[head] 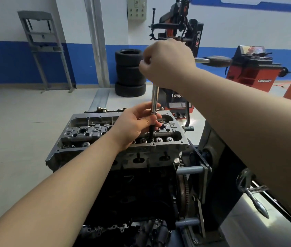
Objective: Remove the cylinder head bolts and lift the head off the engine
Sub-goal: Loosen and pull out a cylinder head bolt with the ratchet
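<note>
The cylinder head (pixel 119 136) is sitting on top of the dark engine block (pixel 132 193) in the centre of the frame, its open top facing up. A long chrome extension bar (pixel 154 98) is standing upright over the right part of the head, with a dark socket (pixel 151 131) at its lower end reaching down into the head among the valve parts. The left hand (pixel 135 125) is coming in from the lower left and its fingers (pixel 150 120) are curling around the lower end of the bar, holding it. The right hand (pixel 166 63) is reaching in from the right edge of the frame, closed in a fist over the top of the tool, with the blurred ratchet handle (pixel 214 60) sticking out to the right of the fist. A stack of tyres (pixel 130 72) is standing on the floor behind the engine, just above centre
</note>
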Motion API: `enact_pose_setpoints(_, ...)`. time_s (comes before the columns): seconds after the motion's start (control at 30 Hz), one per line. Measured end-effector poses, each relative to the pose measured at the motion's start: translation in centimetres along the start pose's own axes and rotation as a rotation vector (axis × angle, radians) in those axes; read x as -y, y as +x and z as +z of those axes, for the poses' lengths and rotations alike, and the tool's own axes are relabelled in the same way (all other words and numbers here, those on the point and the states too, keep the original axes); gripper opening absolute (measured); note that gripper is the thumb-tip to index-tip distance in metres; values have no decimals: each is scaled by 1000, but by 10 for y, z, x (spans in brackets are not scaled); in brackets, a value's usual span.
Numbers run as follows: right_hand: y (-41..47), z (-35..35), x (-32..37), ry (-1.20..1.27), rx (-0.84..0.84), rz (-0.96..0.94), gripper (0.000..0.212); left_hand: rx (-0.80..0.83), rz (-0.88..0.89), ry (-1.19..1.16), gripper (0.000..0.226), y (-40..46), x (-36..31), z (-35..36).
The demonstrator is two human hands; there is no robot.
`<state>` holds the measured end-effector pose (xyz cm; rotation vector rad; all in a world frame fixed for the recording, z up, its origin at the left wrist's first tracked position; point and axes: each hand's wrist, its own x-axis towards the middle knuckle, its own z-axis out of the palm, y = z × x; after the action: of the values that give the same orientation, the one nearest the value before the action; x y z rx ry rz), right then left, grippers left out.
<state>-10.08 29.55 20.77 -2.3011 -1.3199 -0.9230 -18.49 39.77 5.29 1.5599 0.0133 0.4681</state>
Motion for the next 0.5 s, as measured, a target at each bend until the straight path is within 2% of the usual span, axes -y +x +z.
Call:
enact_pose_setpoints(0.1,1,-3,14,-262,41,-27,26,-12,24,-11,35,0,3,-4)
enact_pose_setpoints(0.2,2,-2,24,-347,25,-47,31,-10,33,-2,34,0,3,-6)
enact_pose_setpoints(0.33,3,-2,11,-172,12,-74,40,35,-14,21,32,1,0,-2)
enact_pose_setpoints(0.43,-1,-2,-1,63,5,-20,34,35,-15,19,26,2,-1,0)
enact_pose_setpoints(0.5,0,-4,0,0,44,26,30,10,-2,22,25,2,0,0)
